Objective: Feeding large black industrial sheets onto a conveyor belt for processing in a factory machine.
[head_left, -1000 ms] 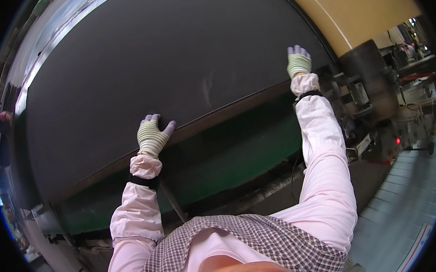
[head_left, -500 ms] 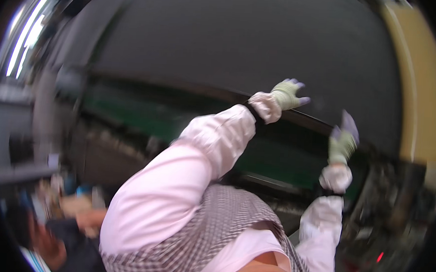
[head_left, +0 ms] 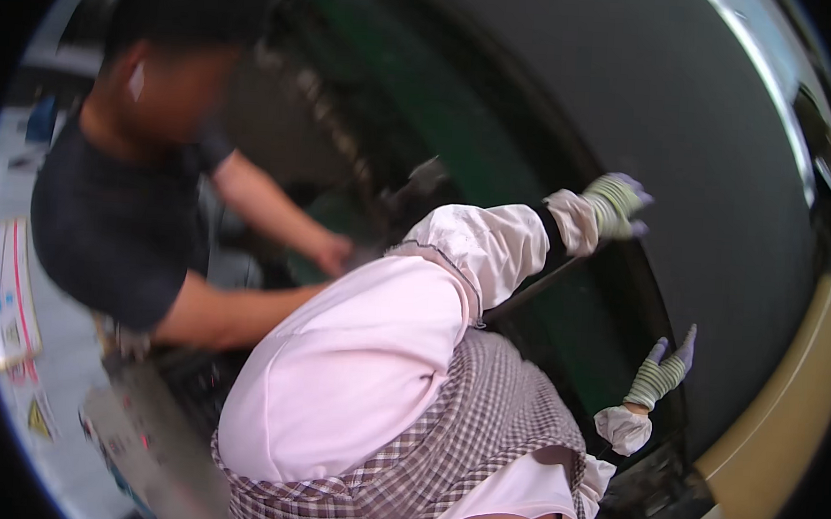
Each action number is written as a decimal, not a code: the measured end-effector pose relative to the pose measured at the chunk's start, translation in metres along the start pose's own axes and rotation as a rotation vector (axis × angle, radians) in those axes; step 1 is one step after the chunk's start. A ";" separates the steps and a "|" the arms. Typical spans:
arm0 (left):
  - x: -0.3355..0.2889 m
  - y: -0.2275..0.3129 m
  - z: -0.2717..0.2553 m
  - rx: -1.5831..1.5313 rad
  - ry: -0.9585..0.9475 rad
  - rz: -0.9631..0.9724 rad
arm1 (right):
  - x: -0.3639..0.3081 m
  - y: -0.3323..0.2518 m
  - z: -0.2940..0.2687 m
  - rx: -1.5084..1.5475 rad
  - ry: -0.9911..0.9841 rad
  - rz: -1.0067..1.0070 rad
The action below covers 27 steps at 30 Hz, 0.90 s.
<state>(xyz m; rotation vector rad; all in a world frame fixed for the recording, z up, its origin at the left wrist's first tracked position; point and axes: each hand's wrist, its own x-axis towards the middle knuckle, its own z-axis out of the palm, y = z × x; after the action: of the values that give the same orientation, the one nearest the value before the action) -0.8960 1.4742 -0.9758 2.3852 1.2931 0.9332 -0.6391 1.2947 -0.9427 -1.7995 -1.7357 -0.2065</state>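
A broad, smooth dark grey surface [head_left: 717, 247], like a belt or sheet, bends across the right side of the view. My left hand [head_left: 616, 206], in a green-striped glove with pale purple fingertips, is over the near edge of that surface. Its fingers are apart, and no object shows in it. Lower down, my right hand [head_left: 661, 378] wears a matching glove and is at the same edge, finger and thumb spread, holding nothing. Whether either palm presses on the surface cannot be made out. White sleeves cover both my arms.
A co-worker [head_left: 126, 226] in a dark shirt leans in at the left, both arms reaching toward machinery beside my left elbow. A dark green frame [head_left: 505, 161] runs along the surface's near side. A tan panel [head_left: 774, 410] lies at the right, and a grey machine housing [head_left: 143, 443] lower left.
The view has swung left, so the co-worker now shows much more fully and the dark surface runs steeply down the right. Both my hands stay near its edge, their fingers spread.
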 end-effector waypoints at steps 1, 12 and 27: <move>-0.014 0.030 -0.013 -0.092 0.009 0.158 | -0.014 -0.001 -0.001 -0.005 -0.032 0.031; -0.242 -0.012 -0.066 -0.287 -0.346 -0.260 | -0.064 0.025 0.089 0.105 -0.018 0.212; -0.234 -0.110 -0.433 1.612 0.210 -0.349 | -0.050 -0.027 -0.065 0.126 0.009 -0.289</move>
<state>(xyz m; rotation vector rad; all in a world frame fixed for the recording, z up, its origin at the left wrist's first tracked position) -1.3416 1.3163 -0.8010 2.6422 3.2125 -0.2239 -0.6507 1.2166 -0.9086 -1.4525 -1.9531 -0.2178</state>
